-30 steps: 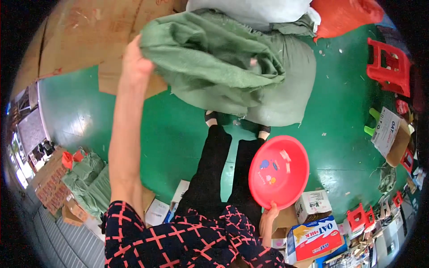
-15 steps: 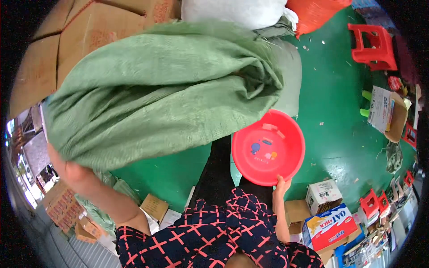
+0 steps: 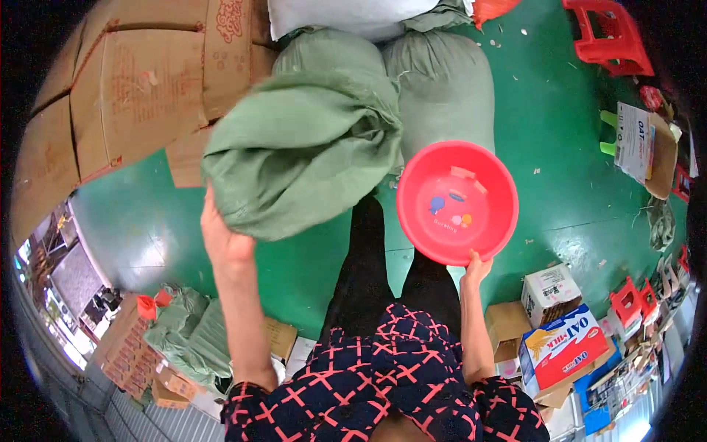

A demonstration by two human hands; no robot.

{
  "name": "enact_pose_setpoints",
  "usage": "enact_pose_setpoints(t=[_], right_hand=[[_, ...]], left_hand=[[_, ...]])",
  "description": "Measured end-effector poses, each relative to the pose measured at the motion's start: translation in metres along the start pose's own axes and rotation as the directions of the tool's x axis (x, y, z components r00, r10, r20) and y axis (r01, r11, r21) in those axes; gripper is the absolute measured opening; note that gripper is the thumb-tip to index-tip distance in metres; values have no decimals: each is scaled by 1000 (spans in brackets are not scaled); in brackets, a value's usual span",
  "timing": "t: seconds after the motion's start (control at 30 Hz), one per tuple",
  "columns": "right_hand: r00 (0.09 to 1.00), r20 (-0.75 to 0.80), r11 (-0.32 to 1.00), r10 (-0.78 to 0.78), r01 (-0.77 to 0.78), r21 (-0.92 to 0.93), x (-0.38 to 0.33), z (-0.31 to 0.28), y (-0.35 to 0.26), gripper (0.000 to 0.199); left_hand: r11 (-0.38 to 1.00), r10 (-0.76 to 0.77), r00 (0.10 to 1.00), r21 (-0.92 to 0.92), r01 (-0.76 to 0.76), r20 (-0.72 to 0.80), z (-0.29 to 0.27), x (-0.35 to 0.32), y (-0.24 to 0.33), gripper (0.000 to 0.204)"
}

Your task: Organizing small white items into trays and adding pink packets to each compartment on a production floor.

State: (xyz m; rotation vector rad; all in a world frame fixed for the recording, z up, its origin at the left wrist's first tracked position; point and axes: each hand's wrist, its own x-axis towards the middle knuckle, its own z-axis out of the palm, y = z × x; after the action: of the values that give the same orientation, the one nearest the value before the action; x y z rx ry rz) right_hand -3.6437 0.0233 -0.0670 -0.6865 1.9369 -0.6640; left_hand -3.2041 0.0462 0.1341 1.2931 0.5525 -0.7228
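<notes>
While the person stands over the green floor point(image 3: 560, 162), each hand is occupied with one thing; the left hand point(image 3: 230, 239) is closed on the lower left end of a loose green sack point(image 3: 294, 158), and some of its fingers are hidden behind the cloth; the sack hangs in the air in front of the person, to the left of the middle; its long axis runs slantwise, from the gripped end at lower left toward the upper right; the right end shows deep, dark folds drawn together and points to the right, but whether this is the mouth of the sack, I cannot tell.

The right hand point(image 3: 477, 271) pinches the near rim of a round red basin point(image 3: 480, 202); the thumb lies at the rim, and the fingers below are not clearly seen; the basin is held at the right, over the person's right leg, with its hollow side facing up to the viewer; being round, it has no evident long axis; small coloured pictures decorate its bottom; the basin and the green sack are apart, with a narrow space between them.

Beyond them stand two full grey-green sacks point(image 3: 442, 88), side by side; a white sack point(image 3: 353, 18) lies farther behind, and big cardboard boxes point(image 3: 147, 96) are stacked at the left.
</notes>
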Motion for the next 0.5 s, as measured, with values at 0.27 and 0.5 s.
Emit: enact_pose_setpoints(t=[0.27,0.5], right_hand=[[992,23,984,-126,122,128,-4,0,-3,45],[979,-128,988,-157,154,-31,11,7,13,43]], left_hand=[[306,721,574,565,-766,388,32,-31,69,36],[-264,896,49,619,-740,441,9,-87,128,44]])
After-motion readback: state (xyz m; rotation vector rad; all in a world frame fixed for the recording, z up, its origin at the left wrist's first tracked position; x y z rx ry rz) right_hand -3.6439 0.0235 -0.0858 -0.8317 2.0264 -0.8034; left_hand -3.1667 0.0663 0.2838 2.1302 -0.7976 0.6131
